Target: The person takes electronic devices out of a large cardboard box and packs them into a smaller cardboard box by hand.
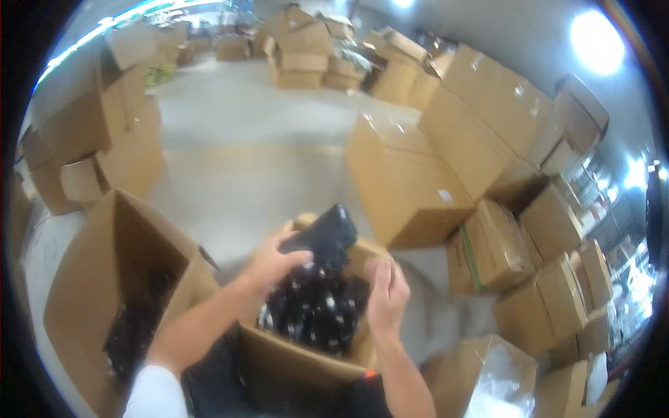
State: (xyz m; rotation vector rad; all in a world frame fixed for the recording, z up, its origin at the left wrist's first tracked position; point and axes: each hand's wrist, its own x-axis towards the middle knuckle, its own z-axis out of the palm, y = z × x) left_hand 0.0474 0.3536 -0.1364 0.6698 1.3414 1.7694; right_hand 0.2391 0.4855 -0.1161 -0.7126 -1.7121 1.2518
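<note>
Head camera: from where I stand, the left hand [268, 261] has a black piece [327, 237] pinched between thumb and fingers, tilted up over the far side of the middle box [300, 361]. The right hand [388, 289] is at that box's right edge, fingers curled; it's too blurred for me to tell whether they grip the cardboard or only rest by it.

As for how far along things are, I'd judge this is one piece out of many. Just below the hands a heap [317, 313] of dark, glinting pieces lies inside the middle box. To the left of the left forearm stands the left box [90, 279], open, with more black stuff [136, 331] down in it. Whether either pile is finished, or which way the pieces are going, I can't say from this.

Beyond the hands runs a grey, smooth-looking floor [230, 125], with a faint yellowish band across it. Ahead and to the right of the right hand sits a big carton [411, 181], with a smaller green-striped carton [491, 244] nearer. Behind the right forearm, an open box holds clear plastic [498, 383]. Tall cartons [132, 132] rise ahead of the left hand, and far past both hands are stacked boxes [300, 56]. A bright lamp [597, 42] glares high up on the right.
</note>
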